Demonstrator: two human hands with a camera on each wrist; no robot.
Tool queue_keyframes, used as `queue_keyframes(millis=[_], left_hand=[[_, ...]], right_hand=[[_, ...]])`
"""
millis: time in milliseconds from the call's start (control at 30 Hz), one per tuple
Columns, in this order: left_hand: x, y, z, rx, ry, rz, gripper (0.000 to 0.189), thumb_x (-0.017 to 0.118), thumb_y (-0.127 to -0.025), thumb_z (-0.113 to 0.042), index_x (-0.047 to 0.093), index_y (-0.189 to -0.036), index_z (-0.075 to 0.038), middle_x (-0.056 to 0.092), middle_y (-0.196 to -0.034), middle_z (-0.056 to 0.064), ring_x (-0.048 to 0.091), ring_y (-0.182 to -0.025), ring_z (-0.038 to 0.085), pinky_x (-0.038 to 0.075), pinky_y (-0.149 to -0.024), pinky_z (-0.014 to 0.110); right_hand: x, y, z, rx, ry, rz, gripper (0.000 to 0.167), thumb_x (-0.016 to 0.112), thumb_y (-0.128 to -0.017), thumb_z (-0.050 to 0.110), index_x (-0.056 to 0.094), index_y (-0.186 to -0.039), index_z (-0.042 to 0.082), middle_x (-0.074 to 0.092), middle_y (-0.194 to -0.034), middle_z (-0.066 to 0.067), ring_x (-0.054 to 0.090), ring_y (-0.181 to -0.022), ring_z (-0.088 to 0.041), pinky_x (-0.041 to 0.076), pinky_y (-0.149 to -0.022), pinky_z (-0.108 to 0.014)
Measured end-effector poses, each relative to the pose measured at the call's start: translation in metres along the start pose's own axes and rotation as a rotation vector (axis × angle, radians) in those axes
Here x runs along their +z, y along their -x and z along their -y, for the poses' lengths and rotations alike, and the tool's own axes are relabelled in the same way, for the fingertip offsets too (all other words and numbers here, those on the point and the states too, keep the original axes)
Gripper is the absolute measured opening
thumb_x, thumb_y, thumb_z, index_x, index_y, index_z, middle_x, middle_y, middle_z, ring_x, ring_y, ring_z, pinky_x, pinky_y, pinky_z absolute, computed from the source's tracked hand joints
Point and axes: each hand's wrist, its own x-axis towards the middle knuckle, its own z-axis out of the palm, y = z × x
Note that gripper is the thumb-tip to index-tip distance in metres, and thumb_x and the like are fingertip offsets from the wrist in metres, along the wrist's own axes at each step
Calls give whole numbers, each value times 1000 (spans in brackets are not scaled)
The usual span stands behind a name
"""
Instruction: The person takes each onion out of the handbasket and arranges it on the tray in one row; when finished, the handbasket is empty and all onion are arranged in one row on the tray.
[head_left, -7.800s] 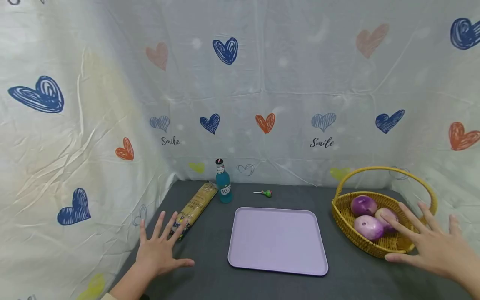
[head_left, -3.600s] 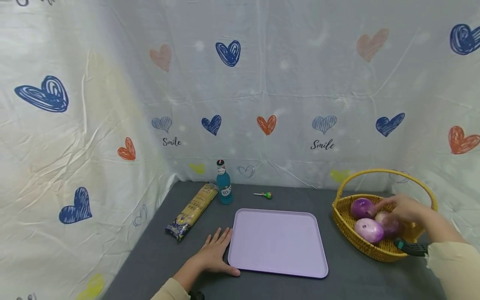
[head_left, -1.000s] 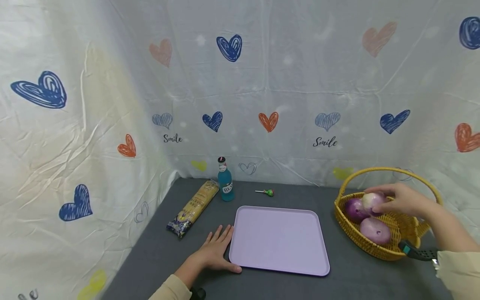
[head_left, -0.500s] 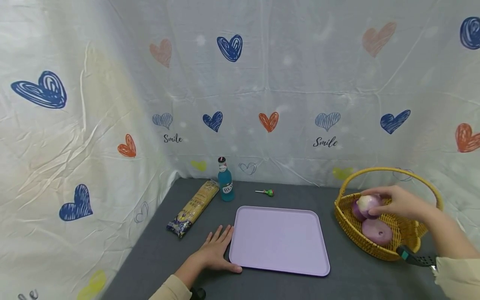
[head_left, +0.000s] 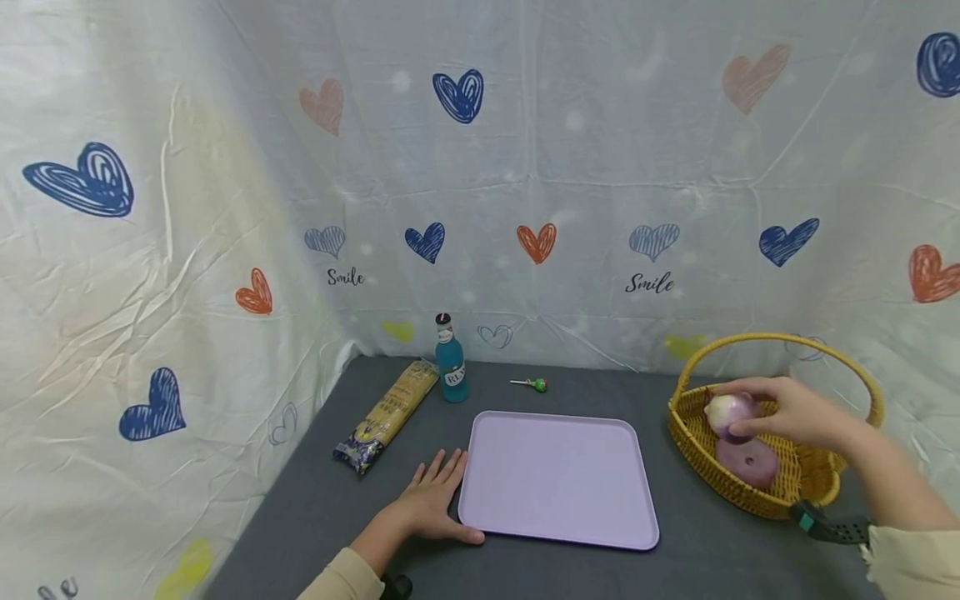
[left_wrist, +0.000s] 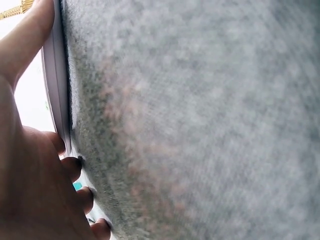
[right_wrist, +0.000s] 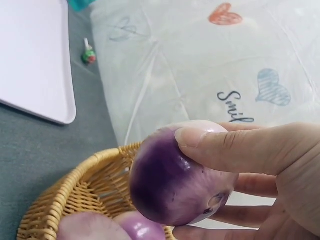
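My right hand (head_left: 798,410) holds a purple and white onion (head_left: 729,414) over the wicker basket (head_left: 693,463). In the right wrist view the thumb lies across the top of this onion, the other fingers behind and under it. Two more onions sit in the basket: a pale purple onion (right_wrist: 89,227) and a darker onion (right_wrist: 144,228), which the held one hides in the head view. My left hand (head_left: 431,507) rests with extended fingers at the left edge of the lilac tray (head_left: 558,483). In the left wrist view thumb and fingertips lie along the tray's rim (left_wrist: 57,80).
A yellow packet (head_left: 388,415) lies at the left of the dark table (head_left: 570,575), beside a standing blue bottle (head_left: 452,367). Behind the tray lies a green lollipop (head_left: 538,385). The basket's tall arched handle (head_left: 780,337) rises near my right hand. A heart-printed cloth hangs behind.
My left hand came down from the air to the tray's edge. My right hand reached into the basket, took hold of an onion, raised it and shifted slightly left with it.
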Motion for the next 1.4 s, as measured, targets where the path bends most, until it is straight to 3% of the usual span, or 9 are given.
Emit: queue_keyframes(millis=[233, 800, 1100, 1400], left_hand=[[-1, 0, -2, -5, -4, -2, 131, 70, -69, -82, 11, -164, -14, 9, -171, 7, 3, -157, 36, 8, -121, 65], [1, -1, -1, -19, -10, 2, 131, 68, -68, -84, 9, -164, -16, 9, -171, 6, 2, -157, 35, 7, -122, 64], [-1, 0, -2, -20, -2, 3, 131, 69, -69, -83, 9, -164, -15, 8, -171, 7, 2, -157, 36, 6, -121, 65], [1, 0, -2, -24, -5, 3, 132, 69, -69, -83, 8, -164, -15, 7, -171, 7, 0, -157, 36, 4, -121, 66]], right_hand=[[4, 0, 7, -55, 31, -54, 54, 82, -84, 39, 68, -129, 13, 72, -115, -7, 62, -88, -1, 53, -71, -25], [16, -4, 24, -120, 11, -83, 50, 85, -82, 35, 70, -126, 16, 73, -113, -3, 59, -87, -1, 53, -73, -26], [24, -7, 34, -116, 27, -111, 51, 85, -80, 41, 71, -125, 20, 72, -119, 0, 60, -95, -1, 55, -80, -30], [27, -10, 41, -181, 34, -140, 49, 88, -78, 37, 72, -121, 22, 72, -117, 2, 60, -96, -2, 54, -82, -27]])
